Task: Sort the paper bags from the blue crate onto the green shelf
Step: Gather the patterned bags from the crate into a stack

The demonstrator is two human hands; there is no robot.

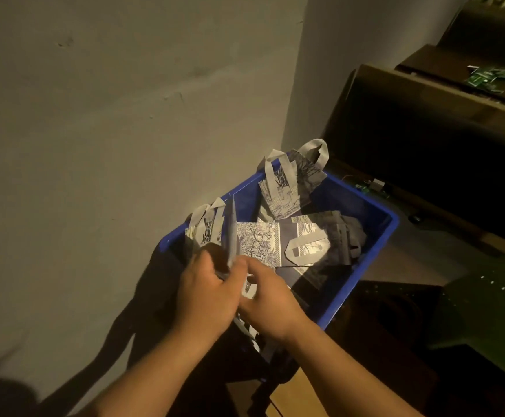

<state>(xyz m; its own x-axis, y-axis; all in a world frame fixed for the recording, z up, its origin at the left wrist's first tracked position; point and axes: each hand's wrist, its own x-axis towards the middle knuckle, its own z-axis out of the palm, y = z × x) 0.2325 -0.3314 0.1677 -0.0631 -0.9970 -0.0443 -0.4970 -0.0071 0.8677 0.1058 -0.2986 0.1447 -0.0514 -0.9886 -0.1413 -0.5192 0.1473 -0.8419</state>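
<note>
At the frame's lower centre I am seeing both hands working over the blue crate [362, 291], the left hand [204, 291] and right hand [267, 296] each keeping a narrow grip on one folded paper bag [230, 236], apparently lifting it clear.

Dim, warm light. Dark arm shadows fall on the plain grey wall [95, 145]. Right side nearly black; hands slightly motion-blurred.
</note>
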